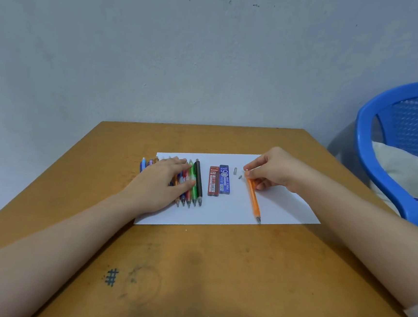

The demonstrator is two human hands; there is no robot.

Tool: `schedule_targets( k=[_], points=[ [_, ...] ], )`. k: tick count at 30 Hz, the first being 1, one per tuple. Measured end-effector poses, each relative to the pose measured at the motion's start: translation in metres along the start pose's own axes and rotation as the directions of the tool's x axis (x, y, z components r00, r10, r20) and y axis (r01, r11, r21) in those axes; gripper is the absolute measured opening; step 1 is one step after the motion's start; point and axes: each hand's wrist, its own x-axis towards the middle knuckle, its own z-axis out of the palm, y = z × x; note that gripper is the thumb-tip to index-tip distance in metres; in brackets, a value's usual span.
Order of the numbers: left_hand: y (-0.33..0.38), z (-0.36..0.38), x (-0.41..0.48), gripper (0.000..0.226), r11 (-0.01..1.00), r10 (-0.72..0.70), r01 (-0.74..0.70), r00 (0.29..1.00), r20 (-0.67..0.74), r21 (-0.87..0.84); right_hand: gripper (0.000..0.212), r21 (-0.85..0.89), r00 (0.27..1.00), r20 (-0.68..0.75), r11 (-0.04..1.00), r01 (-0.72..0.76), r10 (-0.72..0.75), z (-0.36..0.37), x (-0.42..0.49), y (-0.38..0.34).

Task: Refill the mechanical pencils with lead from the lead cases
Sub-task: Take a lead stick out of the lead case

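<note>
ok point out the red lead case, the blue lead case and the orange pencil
red lead case (pixel 213 181), head view, middle of its label
blue lead case (pixel 224 180), head view, middle of its label
orange pencil (pixel 254 200), head view, bare mid-barrel

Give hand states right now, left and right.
Left hand: open, fingers straight, resting on the row of pencils.
Right hand: closed, pinching the top end of the orange pencil.

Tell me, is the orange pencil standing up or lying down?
Lying down: the orange pencil rests flat on the paper, right hand pinching its far end.
</note>
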Motion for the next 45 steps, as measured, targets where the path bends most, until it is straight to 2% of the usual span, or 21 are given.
schedule_targets(
  k=[9,12,15,18,21,23,26,29,36,38,41,43,45],
  points=[
    [0.0,-0.001,0.0,0.057,1.0,-0.013,0.013,1.0,0.018,0.011,0.026,-0.065,0.999,0.04,0.998,0.003,-0.001,-0.003,0.002,-0.001],
    [0.001,-0.001,0.0,0.057,1.0,-0.014,0.014,1.0,0.02,0.014,0.023,-0.144,0.999,0.032,0.989,0.023,-0.019,-0.005,0.001,-0.004],
    [0.001,-0.001,0.0,0.056,1.0,-0.012,0.012,1.0,0.02,0.004,0.018,-0.319,0.984,-0.048,0.936,0.146,-0.17,-0.007,0.002,-0.006],
    [0.001,-0.002,-0.001,0.057,1.0,-0.009,0.009,1.0,0.017,-0.005,0.015,-0.389,0.908,-0.078,0.851,0.352,-0.411,-0.002,0.003,-0.008],
    [0.002,-0.002,-0.001,0.057,1.0,-0.009,0.009,1.0,0.015,-0.005,0.033,-0.511,0.857,0.02,0.732,0.451,-0.514,0.014,0.002,-0.007],
    [0.002,-0.002,-0.002,0.057,1.0,-0.01,0.01,1.0,0.015,-0.001,0.057,-0.624,0.869,0.12,0.644,0.442,-0.481,0.023,0.006,-0.005],
    [0.002,-0.003,-0.002,0.056,1.0,-0.013,0.012,1.0,0.014,0.008,0.078,-0.672,0.911,0.135,0.64,0.373,-0.389,0.03,0.014,-0.003],
    [0.003,-0.003,-0.002,0.056,1.0,-0.006,0.006,1.0,0.01,0.009,0.082,-0.644,0.938,0.132,0.692,0.326,-0.319,0.031,0.02,-0.003],
    [0.003,-0.003,-0.002,0.057,1.0,-0.003,0.003,1.0,0.013,0.019,0.078,-0.511,0.951,0.086,0.807,0.297,-0.296,0.031,0.026,-0.006],
    [0.003,-0.003,-0.002,0.057,1.0,0.006,-0.007,1.0,0.01,0.022,0.078,-0.437,0.938,0.073,0.834,0.337,-0.34,0.031,0.023,-0.007],
    [0.0,-0.002,-0.001,0.059,0.999,0.014,-0.015,1.0,0.01,0.032,0.069,-0.36,0.886,0.042,0.82,0.445,-0.463,0.032,0.016,-0.011],
    [-0.002,-0.001,0.0,0.066,0.998,0.035,-0.034,0.999,-0.017,0.055,0.052,-0.198,0.865,0.014,0.846,0.495,-0.502,0.033,0.007,-0.017],
    [0.0,-0.002,-0.001,0.07,0.997,0.069,-0.067,0.993,-0.092,0.024,0.034,0.041,0.855,-0.006,0.854,0.519,-0.519,0.034,-0.006,-0.022]
  ],
)
